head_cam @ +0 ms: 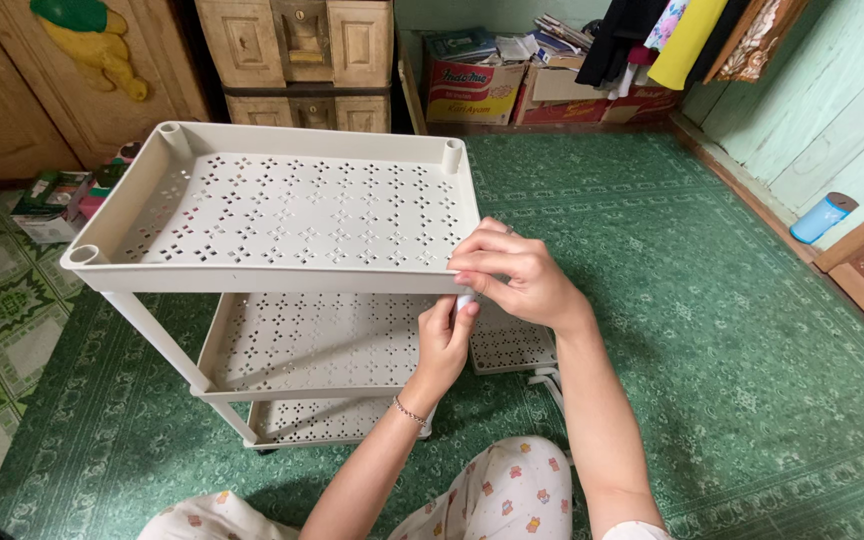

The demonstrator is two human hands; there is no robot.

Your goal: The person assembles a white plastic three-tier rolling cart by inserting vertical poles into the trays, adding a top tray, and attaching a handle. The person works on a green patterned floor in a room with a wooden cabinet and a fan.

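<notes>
Fig.: three-tier white perforated rack [282, 215] standing on green patterned floor mat [712, 330], centre-left of frame. Right hand [512, 275] pinches top tray's near-right corner, fingers closed on rim, steadying it. Left hand [445, 340] reaches up from below, fingers closed round a small white post [465, 299], prob. the corner support; socket itself hidden. Cardboard boxes [472, 90] upper centre.

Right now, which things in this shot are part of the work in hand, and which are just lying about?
In hand:
- top shelf tray of the white rack
- corner post, pinched by right hand and left hand
- middle tray and bottom tray

Lying about:
- blue cylinder by the wall
- cardboard boxes
- hanging clothes
- small cartons
</notes>
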